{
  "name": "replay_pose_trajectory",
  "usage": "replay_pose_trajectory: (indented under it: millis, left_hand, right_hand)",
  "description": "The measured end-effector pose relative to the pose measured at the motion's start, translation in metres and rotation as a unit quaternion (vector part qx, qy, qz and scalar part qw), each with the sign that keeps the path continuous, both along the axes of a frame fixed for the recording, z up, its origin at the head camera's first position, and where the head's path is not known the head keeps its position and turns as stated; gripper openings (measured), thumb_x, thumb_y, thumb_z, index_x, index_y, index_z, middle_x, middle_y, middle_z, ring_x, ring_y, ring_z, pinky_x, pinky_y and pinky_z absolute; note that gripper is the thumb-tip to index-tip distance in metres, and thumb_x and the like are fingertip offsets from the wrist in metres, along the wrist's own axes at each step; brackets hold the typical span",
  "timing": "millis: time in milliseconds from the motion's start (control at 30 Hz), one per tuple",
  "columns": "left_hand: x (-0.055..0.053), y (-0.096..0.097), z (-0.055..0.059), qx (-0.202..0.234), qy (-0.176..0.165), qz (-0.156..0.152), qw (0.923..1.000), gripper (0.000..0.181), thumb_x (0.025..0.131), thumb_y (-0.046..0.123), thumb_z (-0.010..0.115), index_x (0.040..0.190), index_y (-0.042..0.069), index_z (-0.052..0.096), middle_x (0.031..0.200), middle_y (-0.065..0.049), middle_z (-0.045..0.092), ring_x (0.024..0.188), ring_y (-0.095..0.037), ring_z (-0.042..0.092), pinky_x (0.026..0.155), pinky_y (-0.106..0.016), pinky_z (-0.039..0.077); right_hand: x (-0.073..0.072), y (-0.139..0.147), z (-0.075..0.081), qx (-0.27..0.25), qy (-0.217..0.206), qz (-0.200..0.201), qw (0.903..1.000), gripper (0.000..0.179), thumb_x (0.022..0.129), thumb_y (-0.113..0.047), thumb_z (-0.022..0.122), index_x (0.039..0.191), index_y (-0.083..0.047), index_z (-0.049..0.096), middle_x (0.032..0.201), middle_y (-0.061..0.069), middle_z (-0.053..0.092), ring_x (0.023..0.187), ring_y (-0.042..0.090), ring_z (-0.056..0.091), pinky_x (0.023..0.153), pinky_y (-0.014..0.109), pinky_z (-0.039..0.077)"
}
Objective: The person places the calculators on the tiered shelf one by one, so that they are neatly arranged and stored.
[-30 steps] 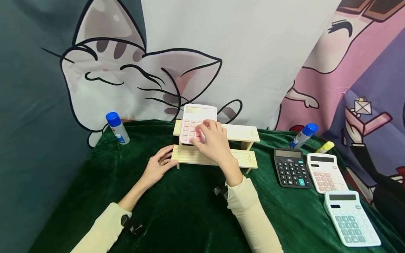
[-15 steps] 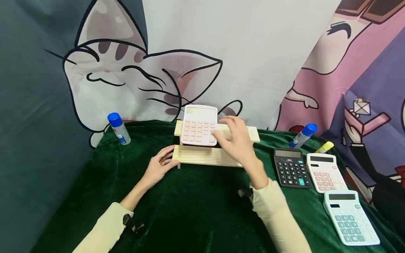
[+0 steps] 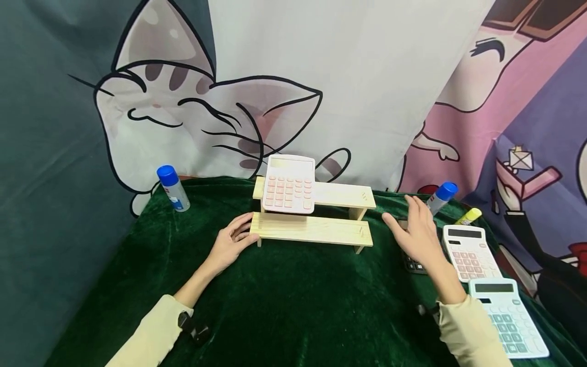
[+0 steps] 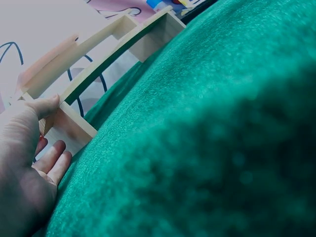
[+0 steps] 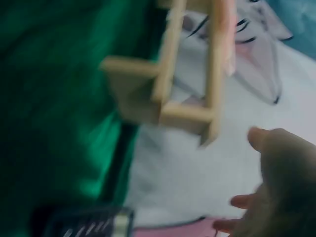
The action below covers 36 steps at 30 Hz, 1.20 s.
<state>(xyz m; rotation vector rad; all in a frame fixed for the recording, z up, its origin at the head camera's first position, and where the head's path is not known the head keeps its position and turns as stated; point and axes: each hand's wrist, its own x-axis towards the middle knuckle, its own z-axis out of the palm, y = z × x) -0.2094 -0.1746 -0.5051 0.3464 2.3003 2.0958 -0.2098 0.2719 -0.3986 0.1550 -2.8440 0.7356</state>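
Observation:
A two-step wooden stand [image 3: 312, 228] sits mid-table, and a white calculator with pink keys [image 3: 289, 184] leans on its upper step at the left. My left hand [image 3: 233, 241] holds the left end of the lower step; in the left wrist view its thumb [image 4: 48, 104] lies at the board's corner, with the other fingers by the end leg. Over the black calculator [image 3: 415, 266] hovers my right hand [image 3: 418, 237], fingers spread and holding nothing, hiding most of that calculator. In the right wrist view, this hand shows apart from the stand.
Right of the black calculator lie another white-and-pink calculator [image 3: 469, 255] and a pale blue one [image 3: 506, 326]. Behind them are a blue-capped glue stick [image 3: 442, 196] and a yellow marker [image 3: 469, 216]. Another blue-capped glue stick [image 3: 174, 188] stands at the left. A printed curtain hangs behind.
My right hand has let go of the pink-keyed calculator on the stand and moved right, over the black calculator. The left hand has stayed at the stand's left end.

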Motion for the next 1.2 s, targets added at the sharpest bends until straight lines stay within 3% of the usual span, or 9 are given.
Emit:
replay_pose_trajectory:
  millis: [167, 367, 467, 633, 800, 967, 1200]
  left_hand:
    - [-0.001, -0.001, -0.001, 0.0, 0.004, 0.003, 1.0, 0.061, 0.093, 0.02, 0.072, 0.147, 0.009, 0.046, 0.154, -0.01, 0.041, 0.136, -0.03, 0.047, 0.098, -0.012, 0.049]
    - [0.009, -0.007, -0.009, -0.002, 0.002, 0.008, 1.0, 0.061, 0.092, 0.015, 0.073, 0.146, 0.006, 0.046, 0.153, -0.013, 0.043, 0.134, -0.032, 0.048, 0.097, -0.011, 0.049]
    - [0.012, -0.007, -0.013, -0.003, 0.006, 0.005, 1.0, 0.061, 0.092, 0.013, 0.072, 0.146, 0.006, 0.046, 0.152, -0.014, 0.044, 0.134, -0.033, 0.048, 0.096, -0.011, 0.049]
    - [0.005, -0.002, -0.009, 0.003, 0.02, 0.0, 0.9998, 0.061, 0.092, 0.016, 0.073, 0.146, 0.008, 0.047, 0.152, -0.013, 0.044, 0.135, -0.032, 0.048, 0.098, -0.012, 0.049]
    - [0.0, -0.001, -0.002, 0.001, 0.028, 0.009, 0.9996, 0.06, 0.092, 0.015, 0.072, 0.147, 0.009, 0.047, 0.152, -0.012, 0.044, 0.135, -0.032, 0.048, 0.097, -0.011, 0.049]
    - [0.0, 0.0, -0.001, 0.0, 0.019, 0.006, 0.9998, 0.061, 0.092, 0.016, 0.073, 0.147, 0.01, 0.047, 0.153, -0.01, 0.043, 0.135, -0.031, 0.048, 0.097, -0.012, 0.049]
    - [0.001, 0.0, -0.004, -0.005, 0.014, 0.006, 0.9999, 0.061, 0.092, 0.018, 0.073, 0.147, 0.011, 0.047, 0.152, -0.01, 0.044, 0.135, -0.03, 0.048, 0.097, -0.012, 0.049]
  right_hand:
    - [0.002, 0.031, -0.017, 0.07, -0.123, -0.012, 0.9899, 0.097, 0.098, -0.063, 0.045, 0.157, 0.004, 0.007, 0.156, 0.042, 0.009, 0.141, 0.061, 0.011, 0.111, 0.076, 0.014]
    - [0.014, 0.036, -0.056, 0.091, -0.166, -0.05, 0.9806, 0.111, 0.09, -0.068, 0.056, 0.154, 0.01, 0.01, 0.152, 0.045, 0.011, 0.135, 0.065, 0.014, 0.105, 0.08, 0.02]
    - [0.019, 0.038, -0.067, 0.108, -0.191, -0.076, 0.9726, 0.113, 0.088, -0.069, 0.059, 0.153, 0.011, 0.012, 0.15, 0.045, 0.011, 0.132, 0.066, 0.015, 0.1, 0.082, 0.023]
    - [0.017, 0.048, -0.064, 0.14, -0.207, -0.108, 0.9622, 0.115, 0.086, -0.074, 0.056, 0.153, 0.009, 0.013, 0.147, 0.046, 0.011, 0.126, 0.072, 0.02, 0.092, 0.083, 0.03]
    - [0.008, 0.052, -0.054, 0.141, -0.21, -0.098, 0.9627, 0.117, 0.085, -0.077, 0.054, 0.153, 0.009, 0.012, 0.147, 0.046, 0.01, 0.123, 0.074, 0.023, 0.09, 0.084, 0.032]
    - [0.009, 0.055, -0.05, 0.145, -0.231, -0.085, 0.9584, 0.121, 0.083, -0.077, 0.057, 0.153, 0.01, 0.009, 0.147, 0.047, 0.007, 0.121, 0.075, 0.023, 0.087, 0.083, 0.036]
    - [0.01, 0.06, -0.057, 0.146, -0.219, -0.084, 0.9611, 0.117, 0.083, -0.075, 0.057, 0.154, 0.005, 0.011, 0.148, 0.046, 0.008, 0.115, 0.076, 0.03, 0.087, 0.085, 0.033]
